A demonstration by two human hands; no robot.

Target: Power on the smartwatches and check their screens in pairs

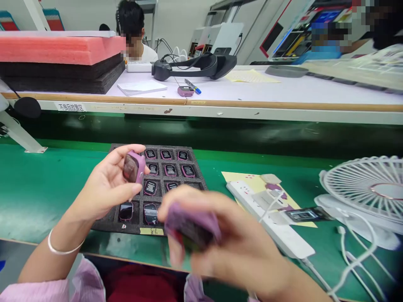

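Head view, left hand (108, 180): closed on a purple watch body (134, 167), which is pinched between the thumb at its lower end and a fingertip at its upper end; the dark face is turned toward the palm, and another fingertip is seen past the far side.
Head view, right hand (239, 243): blurred; a second purple watch body (193, 226) is gripped between thumb and fingers, but the exact contact cannot be told.
Foam tray (132, 227): set near the worktop's front edge, partly covered by both hands; more watch bodies are seated in its compartments, those in the back rows with lit text.
Power strip (296, 243): laid slantwise toward the worktop's right side.
White fan (368, 188): stood at the worktop's right edge.
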